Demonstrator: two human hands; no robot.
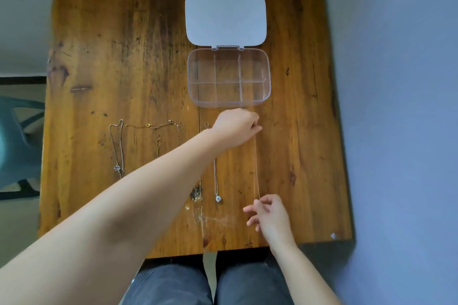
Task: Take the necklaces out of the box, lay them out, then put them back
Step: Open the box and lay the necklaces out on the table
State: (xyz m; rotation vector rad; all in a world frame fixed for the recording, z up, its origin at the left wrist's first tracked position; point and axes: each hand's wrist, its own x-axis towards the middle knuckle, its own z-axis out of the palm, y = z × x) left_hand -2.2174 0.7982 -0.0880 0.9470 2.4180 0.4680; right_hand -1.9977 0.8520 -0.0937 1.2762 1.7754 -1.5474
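Note:
A clear plastic box (267, 74) with several empty compartments lies open on the wooden table (124, 44), its white lid (225, 17) folded back. Just in front of the box, my left hand (235, 129) pinches the top end of a thin pale necklace (256, 163). That chain runs straight toward me to my right hand (267, 213), which pinches its lower end. Three other necklaces lie in a row to the left: a silver one with a pendant (116, 148), a gold one (153, 129), and a silver one with a round pendant (216, 181), partly hidden by my left arm.
A teal plastic chair (17, 143) stands left of the table. My knees (210, 285) in dark trousers are below the near table edge. Grey floor surrounds the table on the right.

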